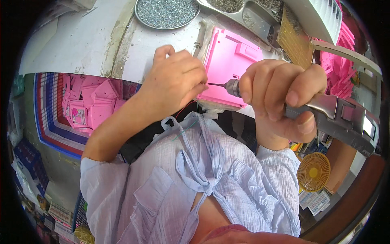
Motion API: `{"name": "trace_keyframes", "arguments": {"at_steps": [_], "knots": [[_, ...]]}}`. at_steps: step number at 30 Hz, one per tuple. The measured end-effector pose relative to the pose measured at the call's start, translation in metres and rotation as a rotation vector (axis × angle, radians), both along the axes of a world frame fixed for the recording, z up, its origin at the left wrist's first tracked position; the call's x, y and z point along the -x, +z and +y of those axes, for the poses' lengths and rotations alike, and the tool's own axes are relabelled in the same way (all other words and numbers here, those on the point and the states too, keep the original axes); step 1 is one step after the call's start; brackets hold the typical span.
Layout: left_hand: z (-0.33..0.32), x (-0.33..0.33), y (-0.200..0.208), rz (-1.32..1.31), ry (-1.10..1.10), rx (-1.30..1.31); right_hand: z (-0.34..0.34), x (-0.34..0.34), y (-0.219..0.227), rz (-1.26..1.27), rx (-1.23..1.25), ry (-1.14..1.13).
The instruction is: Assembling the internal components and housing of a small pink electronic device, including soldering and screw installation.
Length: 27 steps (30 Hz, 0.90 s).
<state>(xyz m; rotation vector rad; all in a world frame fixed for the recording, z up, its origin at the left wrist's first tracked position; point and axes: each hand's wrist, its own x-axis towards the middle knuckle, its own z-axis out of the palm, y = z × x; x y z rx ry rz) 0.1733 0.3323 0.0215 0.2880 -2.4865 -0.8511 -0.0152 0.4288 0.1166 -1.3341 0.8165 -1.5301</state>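
1. Head view, the main thing: a flat, bright pink moulded plastic panel (pixel 229 67) lies on the white worktop (pixel 77 44), right at its near edge in front of the person. It looks light and fairly stiff, but thin plastic like that probably flexes or cracks if you lean on it, and the smooth face could skid. I'd hold it down by the left edge, next to the spot being worked.

2. The tool: a grey metal powered screwdriver with a thin dark bit (pixel 325 114). It looks a good bit heavier than the panel, so it wants a full fist around the body.

3. Right hand (pixel 280 97): closed tight around the front of the screwdriver, fingers wrapped over, thumb underneath. The tool lies nearly level, with its bit pointing left at the panel's near-left corner.

4. Left hand (pixel 174 83): fingers curled, tips pinched together right at the bit's tip. Whether there's a screw in them I can't tell, too small. The forearm comes in from the lower left with the wrist bent forward.

5. Around it: a round metal tray of small silvery screws (pixel 166 14) sits at the back of the worktop, and a blue-and-red crate of pink plastic parts (pixel 87 105) stands down to the left.
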Motion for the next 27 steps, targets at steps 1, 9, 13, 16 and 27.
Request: {"name": "trace_keyframes", "arguments": {"at_steps": [1,9,13,16,27], "knots": [[0.006,-0.002,-0.003,0.022,-0.007,-0.064,0.002,-0.001,0.0,-0.005,-0.004,0.001],[0.017,-0.004,-0.004,-0.001,-0.003,-0.127,0.012,-0.015,-0.006,-0.023,-0.101,-0.069],[0.012,-0.001,0.008,0.005,-0.031,-0.027,0.023,-0.016,-0.013,-0.14,-0.123,-0.023],[0.008,0.002,-0.002,-0.051,-0.151,-0.052,0.029,-0.018,-0.026,-0.107,-0.102,-0.017],[0.014,0.003,-0.01,-0.143,-0.133,0.011,0.017,-0.029,-0.048,0.295,0.053,-0.03]]}}
